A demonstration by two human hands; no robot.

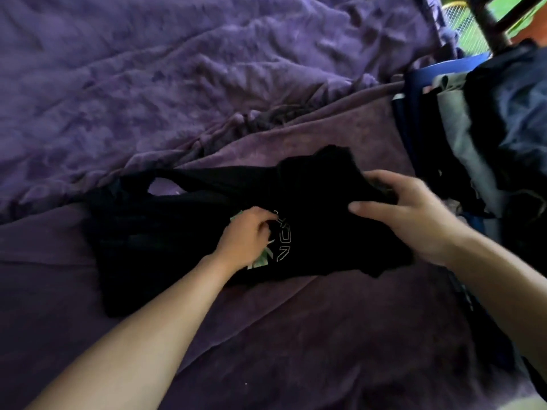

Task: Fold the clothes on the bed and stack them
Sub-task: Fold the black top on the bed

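The purple bed cover (183, 84) lies rumpled beneath and all around the black shirt (177, 226), which lies crumpled across it. Right of the shirt sits a heap of grey and dark clothes (461, 128). The right hand (414, 208) grips the shirt's bunched right end, thumb under, fingers curled over. The left hand (248, 232) pinches fabric at the shirt's middle, beside the printed letters (282, 241).

One black shirt (177, 232), two hands (left hand (245, 236), right hand (414, 211)), one purple bedspread (177, 84), one blue basket (453, 64).
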